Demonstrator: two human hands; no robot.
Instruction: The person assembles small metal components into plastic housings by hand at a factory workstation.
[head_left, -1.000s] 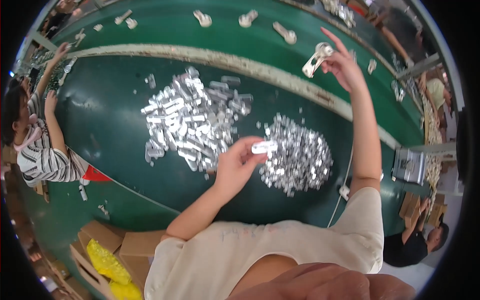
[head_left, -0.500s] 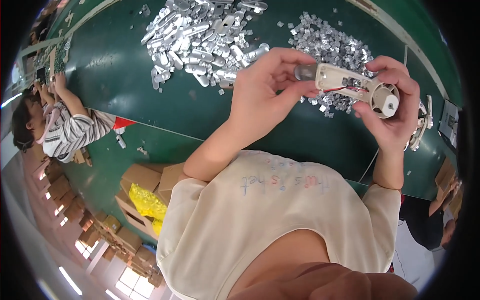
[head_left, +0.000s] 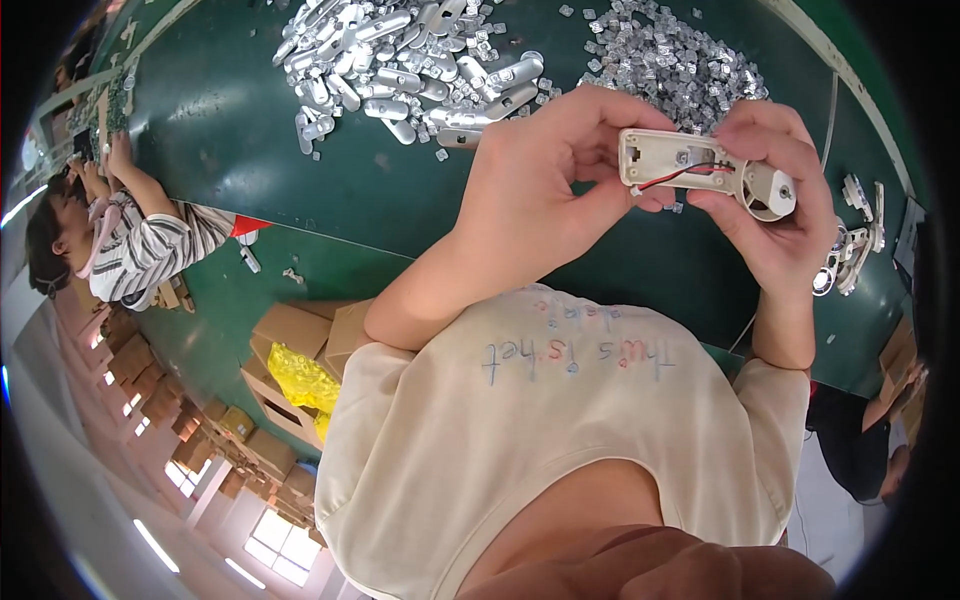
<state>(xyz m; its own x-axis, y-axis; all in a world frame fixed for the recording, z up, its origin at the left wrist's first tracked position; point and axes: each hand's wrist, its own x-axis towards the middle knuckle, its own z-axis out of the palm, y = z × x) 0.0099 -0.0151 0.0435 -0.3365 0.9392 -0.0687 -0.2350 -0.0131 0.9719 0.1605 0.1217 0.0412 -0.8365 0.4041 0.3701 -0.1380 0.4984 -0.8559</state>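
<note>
Over the green bench (head_left: pixel 230 145), the left hand (head_left: pixel 548 172) seems to pinch the slimmer end of an open cream housing (head_left: pixel 655 158), partly hidden from me; the right hand (head_left: pixel 795 225) curls around its rounder end, red and black wires (head_left: pixel 672 174) showing.

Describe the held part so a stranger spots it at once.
Start at the green table beyond the cream shirt. Above it, the left hand and right hand grip an open housing. Unlike the silver pieces behind, it is cream, with red and black wires.
</note>
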